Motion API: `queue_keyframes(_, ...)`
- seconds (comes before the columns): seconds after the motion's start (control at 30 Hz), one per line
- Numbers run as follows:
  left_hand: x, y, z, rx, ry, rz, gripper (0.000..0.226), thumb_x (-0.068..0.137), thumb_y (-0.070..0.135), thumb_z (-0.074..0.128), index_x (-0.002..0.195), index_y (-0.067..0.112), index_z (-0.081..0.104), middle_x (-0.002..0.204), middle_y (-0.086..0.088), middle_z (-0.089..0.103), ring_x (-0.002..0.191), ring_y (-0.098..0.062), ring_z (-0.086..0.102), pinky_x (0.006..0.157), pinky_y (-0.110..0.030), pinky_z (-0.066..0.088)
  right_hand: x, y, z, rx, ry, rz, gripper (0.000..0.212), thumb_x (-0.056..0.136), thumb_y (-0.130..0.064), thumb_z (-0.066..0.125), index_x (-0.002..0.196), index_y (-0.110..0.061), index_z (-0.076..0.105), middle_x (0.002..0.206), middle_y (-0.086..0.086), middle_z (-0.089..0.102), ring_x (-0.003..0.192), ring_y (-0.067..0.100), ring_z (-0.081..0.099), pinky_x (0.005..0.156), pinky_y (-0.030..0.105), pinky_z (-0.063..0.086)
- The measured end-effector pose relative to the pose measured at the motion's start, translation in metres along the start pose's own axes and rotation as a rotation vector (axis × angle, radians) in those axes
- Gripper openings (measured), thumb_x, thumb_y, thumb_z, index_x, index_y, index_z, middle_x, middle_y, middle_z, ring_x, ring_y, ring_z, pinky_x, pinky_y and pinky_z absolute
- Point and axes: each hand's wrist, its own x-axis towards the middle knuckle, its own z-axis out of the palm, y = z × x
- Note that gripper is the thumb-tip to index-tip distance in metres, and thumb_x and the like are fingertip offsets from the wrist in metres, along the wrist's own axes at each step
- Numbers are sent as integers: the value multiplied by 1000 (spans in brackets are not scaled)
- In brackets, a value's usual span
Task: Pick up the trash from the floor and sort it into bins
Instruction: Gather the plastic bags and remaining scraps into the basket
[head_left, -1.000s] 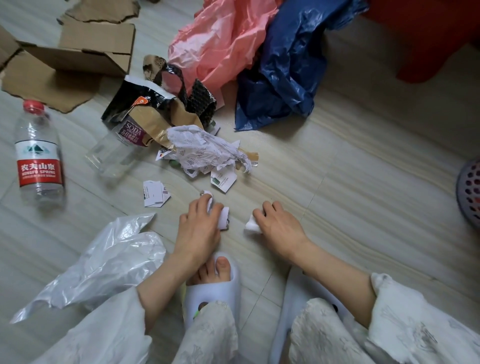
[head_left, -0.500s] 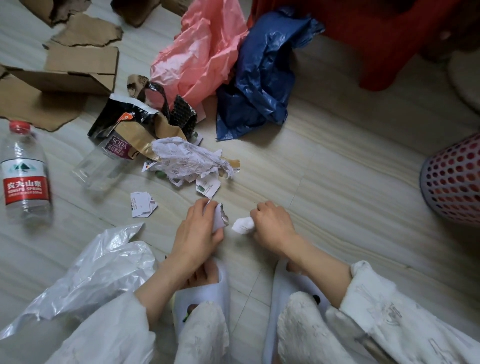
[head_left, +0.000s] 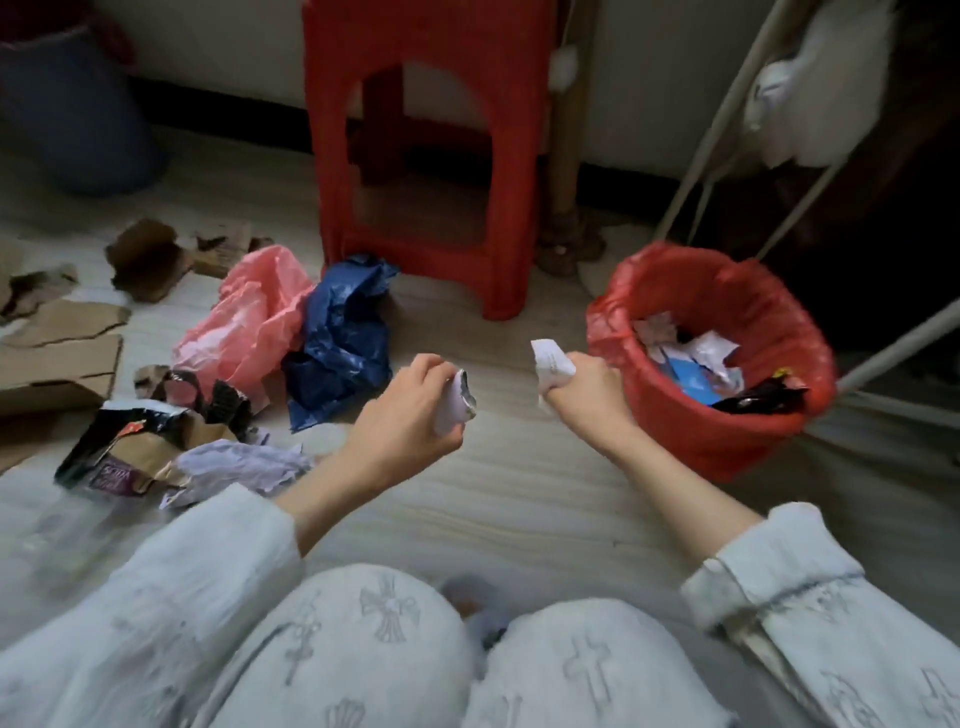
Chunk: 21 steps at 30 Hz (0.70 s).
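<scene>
My left hand (head_left: 402, 415) is raised above the floor and grips a crumpled white paper scrap (head_left: 457, 402). My right hand (head_left: 587, 395) pinches another white paper scrap (head_left: 550, 359) just left of a bin with a red liner (head_left: 717, 436). Paper and dark wrappers lie inside the bin. On the floor to the left sit a pink plastic bag (head_left: 249, 317), a blue plastic bag (head_left: 343, 338), a crumpled white paper (head_left: 244, 465) and a torn black and brown wrapper (head_left: 135, 441).
A red plastic stool (head_left: 426, 156) stands behind the bags. Torn cardboard pieces (head_left: 57, 343) lie at the far left. White rack legs (head_left: 727, 124) slant at the right behind the bin. My knees fill the bottom of the view.
Both hands lifted off the floor with their paper scraps and moved right toward the red bin. My head tilted up, bringing the stool and bin into view.
</scene>
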Motion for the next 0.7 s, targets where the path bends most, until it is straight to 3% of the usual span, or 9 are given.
queue_keyframes(0.17, 53, 80, -14, -139, -66, 183, 51, 79, 28, 65, 125, 15, 47, 126, 4, 41, 112, -13, 48, 91, -31, 45, 9, 50, -87, 374, 207, 214, 23, 75, -12, 65, 96, -4, 62, 94, 14, 65, 89, 29, 60, 72, 33, 44)
queue_keyframes(0.27, 86, 121, -3, -230, -99, 213, 47, 77, 29, 67, 120, 16, 51, 117, 5, 43, 106, -9, 50, 91, -23, 42, 26, 86, -114, 716, 253, 420, 35, 73, -6, 70, 106, 0, 59, 91, 15, 64, 73, 28, 62, 65, 36, 52)
queue_keyframes(0.37, 125, 155, 19, -200, -65, 291, 38, 79, 34, 58, 112, 16, 53, 111, 1, 48, 106, -14, 50, 90, -33, 46, 49, 116, -126, 963, 197, 527, 26, 78, -4, 70, 99, -2, 54, 82, 12, 61, 67, 23, 61, 58, 35, 53)
queue_keyframes(0.43, 152, 172, 40, -183, -43, 343, 40, 79, 31, 57, 113, 11, 53, 111, -5, 49, 106, -22, 51, 87, -40, 48, 67, 134, -124, 1059, 196, 518, 58, 71, -16, 79, 119, -3, 50, 107, 13, 62, 87, 23, 64, 60, 32, 57)
queue_keyframes(0.5, 169, 184, 60, -136, -85, 357, 48, 80, 21, 62, 123, 7, 48, 121, -12, 45, 111, -29, 49, 93, -43, 44, 86, 163, -110, 975, 227, 497, 111, 44, -46, 88, 137, -18, 37, 132, 7, 52, 108, 23, 60, 77, 37, 57)
queue_keyframes(0.57, 178, 191, 77, -104, -134, 341, 53, 81, 12, 60, 131, 7, 41, 130, -15, 38, 118, -32, 44, 99, -41, 41, 95, 185, -98, 853, 261, 485, 131, 23, -68, 82, 138, -28, 34, 135, 4, 52, 116, 24, 56, 96, 43, 50)
queue_keyframes(0.63, 180, 194, 88, -134, -189, 305, 64, 81, 9, 60, 139, 9, 33, 140, -14, 30, 126, -31, 38, 105, -38, 36, 74, 170, -110, 684, 273, 469, 114, 48, -62, 79, 143, -22, 30, 142, 9, 44, 128, 27, 45, 108, 41, 38)
queue_keyframes(0.7, 178, 189, 95, -130, -264, 307, 69, 83, 13, 61, 143, 11, 27, 144, -15, 27, 131, -31, 34, 108, -35, 31, 61, 163, -115, 484, 305, 412, 82, 82, -38, 67, 147, -11, 24, 149, 11, 34, 139, 27, 29, 114, 35, 25)
